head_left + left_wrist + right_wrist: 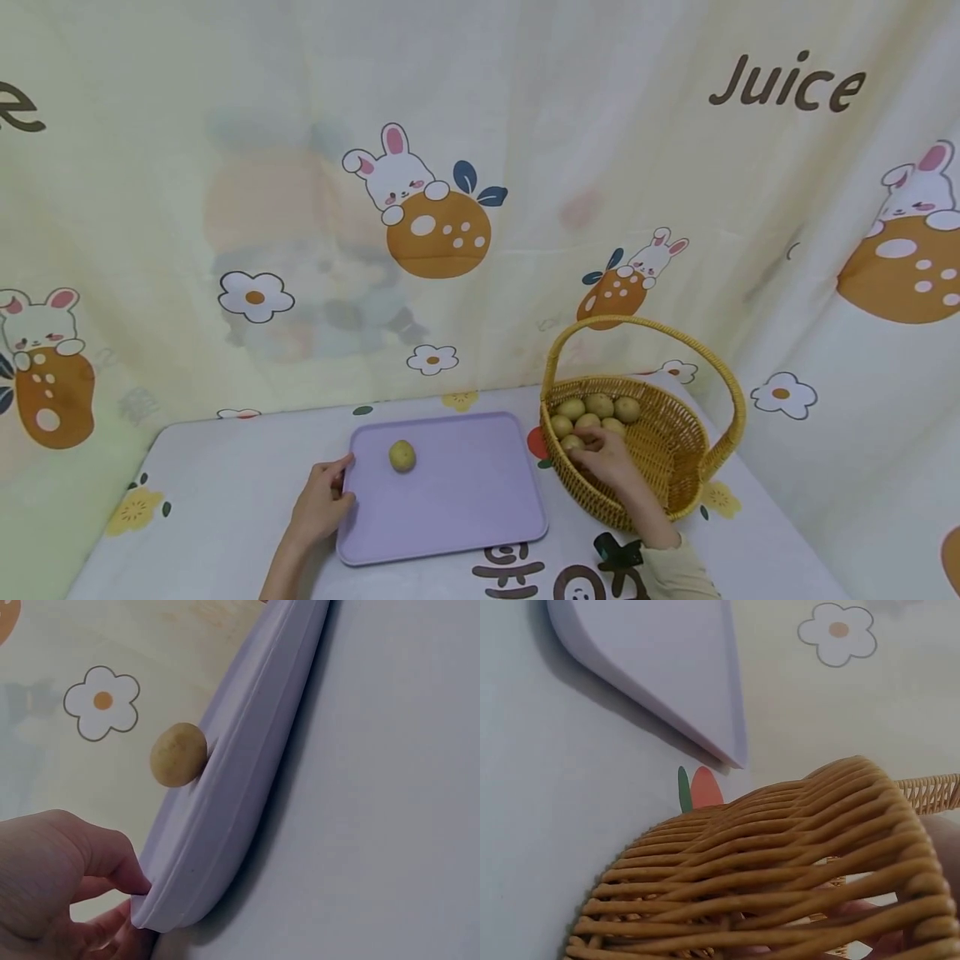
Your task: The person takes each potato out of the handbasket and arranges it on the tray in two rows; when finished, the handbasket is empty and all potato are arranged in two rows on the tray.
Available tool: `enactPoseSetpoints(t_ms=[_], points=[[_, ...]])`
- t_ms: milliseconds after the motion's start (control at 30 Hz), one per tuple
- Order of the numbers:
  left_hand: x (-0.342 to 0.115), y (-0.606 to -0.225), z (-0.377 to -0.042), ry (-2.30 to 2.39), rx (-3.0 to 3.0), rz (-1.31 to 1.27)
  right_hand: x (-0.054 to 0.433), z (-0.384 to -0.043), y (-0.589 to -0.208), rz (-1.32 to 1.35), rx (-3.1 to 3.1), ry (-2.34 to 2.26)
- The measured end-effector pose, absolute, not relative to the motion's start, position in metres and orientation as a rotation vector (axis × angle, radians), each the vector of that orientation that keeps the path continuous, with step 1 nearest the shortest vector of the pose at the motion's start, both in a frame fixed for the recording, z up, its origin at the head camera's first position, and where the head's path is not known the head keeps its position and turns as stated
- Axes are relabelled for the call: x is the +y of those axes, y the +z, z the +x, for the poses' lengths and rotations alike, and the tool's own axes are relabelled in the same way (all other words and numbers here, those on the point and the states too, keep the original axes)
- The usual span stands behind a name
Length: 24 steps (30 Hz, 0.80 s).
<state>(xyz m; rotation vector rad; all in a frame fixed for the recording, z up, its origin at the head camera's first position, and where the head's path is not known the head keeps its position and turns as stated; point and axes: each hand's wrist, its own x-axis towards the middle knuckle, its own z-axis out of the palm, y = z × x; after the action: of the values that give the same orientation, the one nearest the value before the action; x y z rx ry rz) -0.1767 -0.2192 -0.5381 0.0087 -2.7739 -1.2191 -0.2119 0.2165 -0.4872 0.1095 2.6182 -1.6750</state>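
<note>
In the head view my left hand (321, 504) pinches the left rim of a lilac tray (457, 500). The left wrist view shows the thumb over that rim and the other fingers below it. One small potato (402, 456) lies on the tray near its upper left. My right hand (609, 457) reaches into a wicker basket (678, 425), its thumb and fingers around a potato (572, 444) at the left side. Several more potatoes (598, 406) are heaped beside it. From the right wrist, the basket wall (780, 862) hides most of that hand.
The basket's tall arched handle (727, 392) rises over its right side. A small black object (617, 550) lies in front of the basket, near the right sleeve (675, 571). Behind the table hangs a printed curtain (525, 317).
</note>
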Motion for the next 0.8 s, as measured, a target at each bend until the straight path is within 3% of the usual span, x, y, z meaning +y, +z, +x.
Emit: enactPoseSetpoints(t_ms=[333,800], points=[[-0.22,-0.538,-0.177,-1.218,-2.779,0.006,0.216,-0.213,-0.479,0.046,2.531,-1.855],[-0.219,-0.538,-0.177,-1.206,-2.779,0.007,0.212,-0.209,-0.46,0.158,2.546,-1.764]])
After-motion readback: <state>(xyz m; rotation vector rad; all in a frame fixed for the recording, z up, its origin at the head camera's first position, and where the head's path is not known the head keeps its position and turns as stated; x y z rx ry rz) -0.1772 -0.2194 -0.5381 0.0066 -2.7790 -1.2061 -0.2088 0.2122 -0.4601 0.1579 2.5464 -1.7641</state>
